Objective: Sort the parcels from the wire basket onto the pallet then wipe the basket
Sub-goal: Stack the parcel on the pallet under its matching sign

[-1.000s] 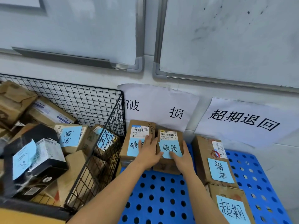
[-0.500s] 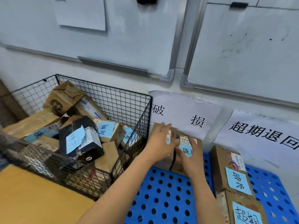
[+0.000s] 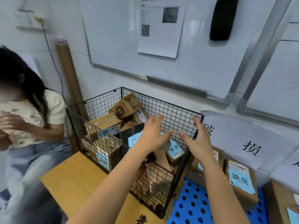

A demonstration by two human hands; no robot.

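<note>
1. Since the prior frame, left hand [image 3: 153, 136] and right hand [image 3: 199, 143] have come off the boxes [image 3: 241, 180] on the pallet [image 3: 194, 206] and are now up at the basket [image 3: 161, 102]. View swung left.
2. Far left: seated person [image 3: 32, 120], apart from the basket.
3. Centre: basket sits on a yellow surface [image 3: 72, 175], loaded with parcels [image 3: 105, 122], several with blue notes.
4. Left hand is over the basket, fingers spread, holding nothing.
5. Right hand is at the basket's right wall, fingers spread, empty.
6. Lower right: the boxes stand on the blue pallet by the wall, below the sign [image 3: 242, 139].

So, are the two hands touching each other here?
Apart. Head view shows wire basket mesh between the thumbs of the left hand and right hand, both open.
</note>
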